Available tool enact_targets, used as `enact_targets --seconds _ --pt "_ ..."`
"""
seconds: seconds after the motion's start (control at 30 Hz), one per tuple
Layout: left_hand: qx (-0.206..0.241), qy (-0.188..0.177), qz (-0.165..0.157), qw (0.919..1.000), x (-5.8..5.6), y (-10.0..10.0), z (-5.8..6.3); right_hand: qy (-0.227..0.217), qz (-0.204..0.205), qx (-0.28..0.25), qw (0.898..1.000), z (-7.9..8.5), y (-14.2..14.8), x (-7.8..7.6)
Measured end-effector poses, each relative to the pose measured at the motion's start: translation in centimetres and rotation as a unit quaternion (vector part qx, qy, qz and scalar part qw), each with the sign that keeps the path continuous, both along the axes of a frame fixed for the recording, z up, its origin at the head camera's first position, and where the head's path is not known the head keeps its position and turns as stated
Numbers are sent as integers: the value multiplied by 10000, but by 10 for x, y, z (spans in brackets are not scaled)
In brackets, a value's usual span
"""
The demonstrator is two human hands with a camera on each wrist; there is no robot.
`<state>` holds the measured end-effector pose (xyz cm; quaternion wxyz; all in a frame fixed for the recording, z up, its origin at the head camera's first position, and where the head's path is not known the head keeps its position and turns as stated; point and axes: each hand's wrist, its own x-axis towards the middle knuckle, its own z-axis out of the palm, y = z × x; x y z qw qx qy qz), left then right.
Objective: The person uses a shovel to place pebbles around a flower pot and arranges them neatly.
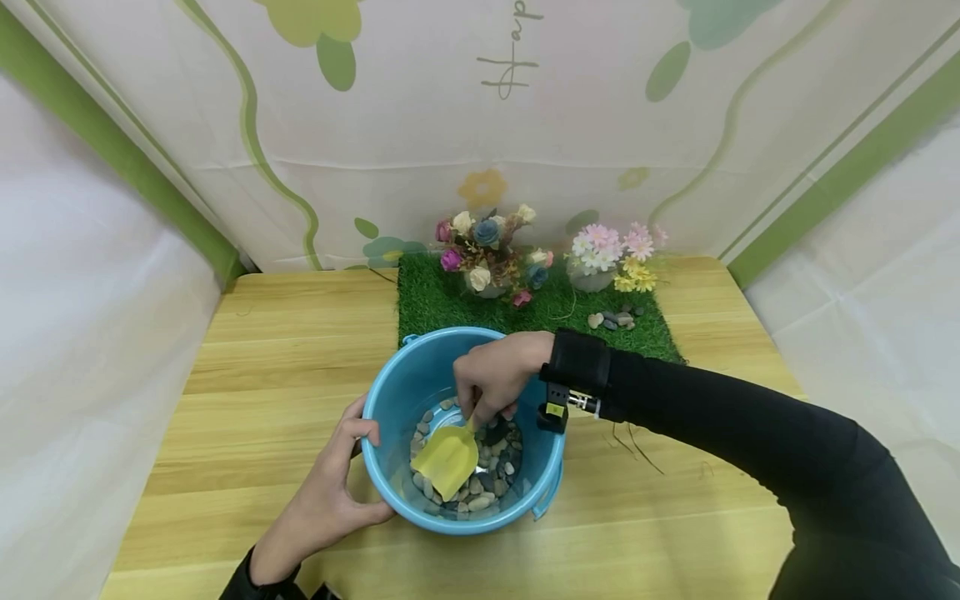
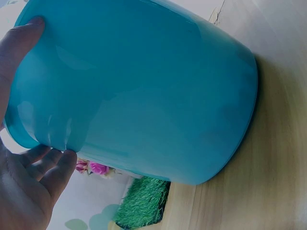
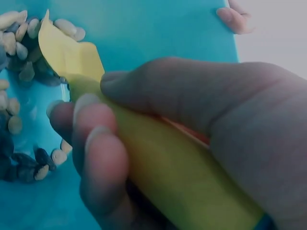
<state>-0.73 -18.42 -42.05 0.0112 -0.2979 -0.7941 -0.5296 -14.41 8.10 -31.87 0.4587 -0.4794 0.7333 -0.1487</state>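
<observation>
A light blue bucket stands on the wooden table with pebbles spread over its bottom. My left hand holds the bucket's left side, one fingertip hooked over the rim; in the left wrist view its thumb and other fingers press the outer wall. Inside the bucket, my right hand grips the handle of a small yellow shovel. The shovel's blade shows no stones on it and lies over the pebbles. The right wrist view shows thumb and fingers wrapped around the handle, with pebbles beyond.
Behind the bucket lies a green artificial grass mat. A pot of mixed flowers, a pot of pink, white and yellow flowers and a small group of pebbles sit on it. Fabric walls surround the table.
</observation>
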Motion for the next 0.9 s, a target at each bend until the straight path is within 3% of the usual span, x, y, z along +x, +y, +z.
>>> enact_targets --seconds 0.57,0.9 --pt "-7 63 -24 10000 -1 -1 0 129 -31 242 9996 3 0 3" --pt "-5 56 -26 10000 -1 0 1 213 -213 118 9995 1 -3 8"
